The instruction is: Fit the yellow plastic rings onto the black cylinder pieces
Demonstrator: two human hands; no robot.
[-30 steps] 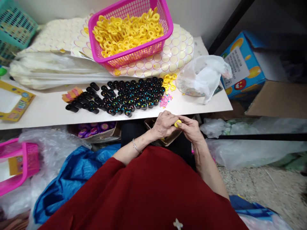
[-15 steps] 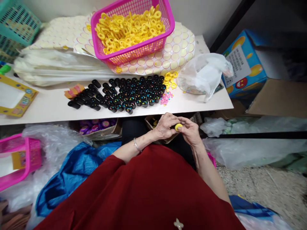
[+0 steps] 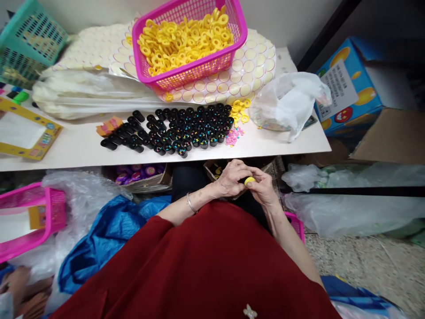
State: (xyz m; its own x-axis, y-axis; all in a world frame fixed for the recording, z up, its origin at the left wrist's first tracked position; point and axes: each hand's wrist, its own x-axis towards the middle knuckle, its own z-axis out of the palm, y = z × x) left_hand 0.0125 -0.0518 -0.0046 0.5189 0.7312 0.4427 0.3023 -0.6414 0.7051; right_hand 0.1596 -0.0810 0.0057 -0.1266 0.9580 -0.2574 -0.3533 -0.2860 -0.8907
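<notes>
My left hand (image 3: 231, 178) and my right hand (image 3: 264, 188) meet in front of my body, just below the table edge. Between them is a small round yellow cap (image 3: 249, 180), pinched by my right thumb and fingers. My left fingers curl around what appears to be a black tube, mostly hidden, with a dark edge showing beside the cap. On the table ahead stand several black tubes (image 3: 203, 141), many filled with coloured bits. Loose yellow ring-shaped caps (image 3: 244, 118) and small pink pieces (image 3: 234, 136) lie by their right end.
A pink basket (image 3: 189, 71) full of yellow ring caps sits at the back of the table (image 3: 285, 150). To its right are a tied plastic bag (image 3: 290, 106) and a blue carton (image 3: 352, 88). Under the table, a box of purple items (image 3: 146, 182) stands left of my hands.
The yellow cap has tilted between my hands, showing more of its edge. Both hands stay close together. The whole view has shifted slightly, with the table contents moving right.
</notes>
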